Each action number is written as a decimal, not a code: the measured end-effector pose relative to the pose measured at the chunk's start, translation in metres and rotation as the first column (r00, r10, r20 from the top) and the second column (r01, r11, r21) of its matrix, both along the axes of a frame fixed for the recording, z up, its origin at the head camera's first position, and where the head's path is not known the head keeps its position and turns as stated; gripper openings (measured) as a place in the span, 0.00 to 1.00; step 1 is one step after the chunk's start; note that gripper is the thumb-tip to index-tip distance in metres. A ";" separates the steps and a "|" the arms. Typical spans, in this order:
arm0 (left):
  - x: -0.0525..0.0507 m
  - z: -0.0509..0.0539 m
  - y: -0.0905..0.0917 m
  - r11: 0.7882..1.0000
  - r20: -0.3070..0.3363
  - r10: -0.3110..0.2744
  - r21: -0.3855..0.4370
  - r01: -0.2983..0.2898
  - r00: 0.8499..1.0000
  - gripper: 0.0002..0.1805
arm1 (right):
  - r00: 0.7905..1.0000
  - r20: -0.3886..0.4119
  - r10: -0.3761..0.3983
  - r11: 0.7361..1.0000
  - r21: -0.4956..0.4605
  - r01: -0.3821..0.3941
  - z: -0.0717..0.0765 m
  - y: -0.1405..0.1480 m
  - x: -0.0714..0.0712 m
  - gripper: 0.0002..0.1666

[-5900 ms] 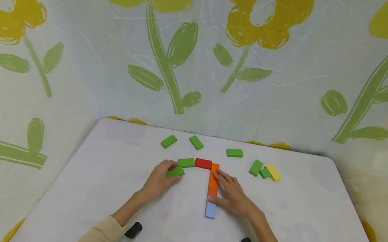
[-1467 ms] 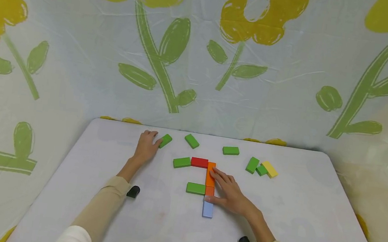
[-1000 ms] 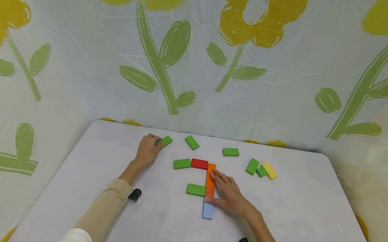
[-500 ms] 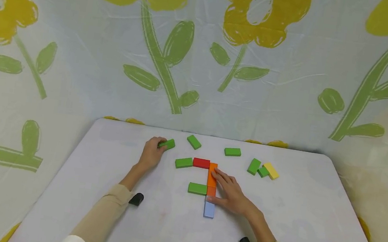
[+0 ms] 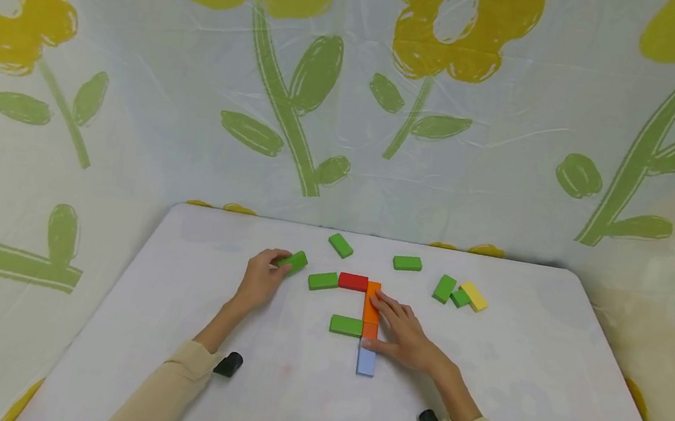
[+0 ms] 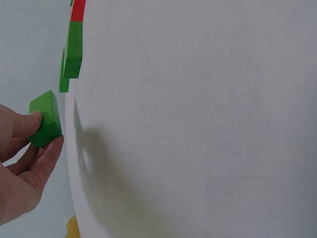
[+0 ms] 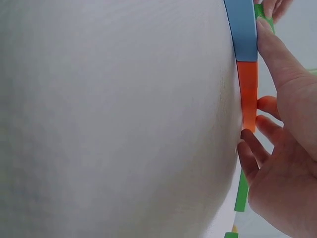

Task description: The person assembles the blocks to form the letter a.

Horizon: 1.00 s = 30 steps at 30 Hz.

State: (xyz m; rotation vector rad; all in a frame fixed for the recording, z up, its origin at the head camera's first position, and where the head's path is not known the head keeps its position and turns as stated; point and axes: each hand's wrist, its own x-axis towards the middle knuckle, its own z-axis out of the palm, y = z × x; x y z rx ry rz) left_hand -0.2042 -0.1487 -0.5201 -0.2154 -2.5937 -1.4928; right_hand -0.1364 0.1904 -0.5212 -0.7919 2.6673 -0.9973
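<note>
Left hand (image 5: 263, 276) is pinching a green block (image 5: 297, 261) between thumb and fingers; it's sitting at 10 o'clock from the long orange block (image 5: 371, 309), apparently off the tabletop (image 5: 286, 403).

Right hand (image 5: 412, 338) isn't gripping: fingers are resting against the long orange block, thumb is touching near the joint of the short orange block (image 5: 370, 330) and blue block (image 5: 366, 363).

Column is running 12 to 6. Red block (image 5: 353, 282) is abutting its upper end at 9, upper green block (image 5: 323, 281) is extending that row; lower green block (image 5: 346, 325) is meeting the short orange block at 9.

My read: the step is adding another green to the layout. Next move is probably calling for an aligned, gentle set-down, right hand bracing the column.

Yellow block (image 5: 474, 297) is lying near 3.
</note>
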 end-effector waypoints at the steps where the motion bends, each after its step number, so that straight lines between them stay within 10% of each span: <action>1: 0.003 0.001 0.000 1.000 0.008 0.000 0.006 0.000 1.000 0.15 | 1.000 0.004 -0.002 1.000 0.002 0.002 0.000 0.000 0.000 0.53; 30: 0.065 0.000 0.022 0.983 0.047 -0.167 -0.073 0.170 0.985 0.13 | 1.000 -0.003 -0.005 1.000 0.007 0.005 -0.002 0.000 -0.001 0.53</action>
